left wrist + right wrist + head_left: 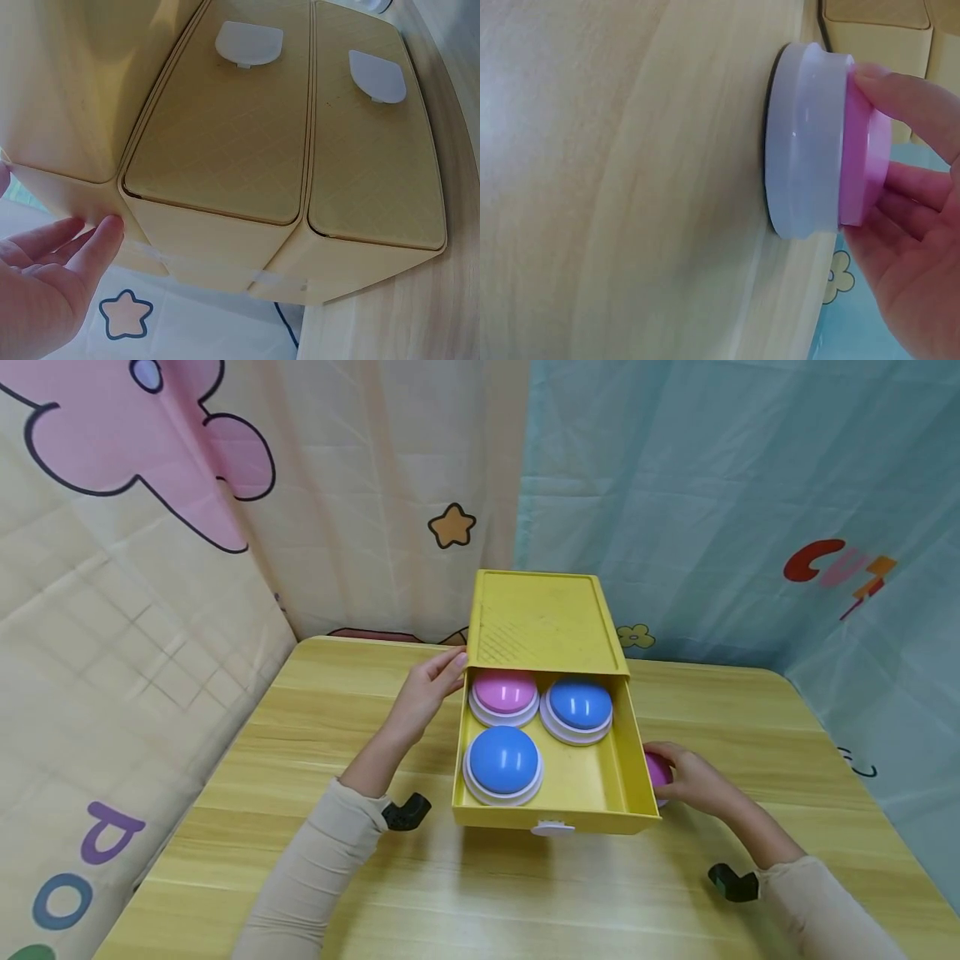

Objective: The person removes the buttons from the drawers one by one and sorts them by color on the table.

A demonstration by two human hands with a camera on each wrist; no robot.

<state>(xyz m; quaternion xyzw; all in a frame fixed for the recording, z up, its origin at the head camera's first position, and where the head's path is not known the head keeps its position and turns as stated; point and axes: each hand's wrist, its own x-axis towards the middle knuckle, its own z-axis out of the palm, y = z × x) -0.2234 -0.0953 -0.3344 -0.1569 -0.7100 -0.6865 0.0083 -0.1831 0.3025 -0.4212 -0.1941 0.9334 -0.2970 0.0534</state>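
Observation:
A yellow drawer unit (547,618) stands on the table with its top drawer (577,781) pulled out. Inside the drawer are a pink push button (506,692) at the back left, a blue one (581,703) at the back right and another blue one (503,760) at the front left, all on white bases. My left hand (435,683) rests its fingertips against the unit's left side, fingers mostly straight. To the right of the drawer, my right hand (693,777) grips a pink push button (866,154) by its dome; its white base is close to the tabletop.
Two closed lower drawers (217,120) with white pull tabs show in the left wrist view. The wooden table (337,693) extends around the unit. Printed curtains (390,485) hang behind it. A black wrist device (407,812) sits at each sleeve.

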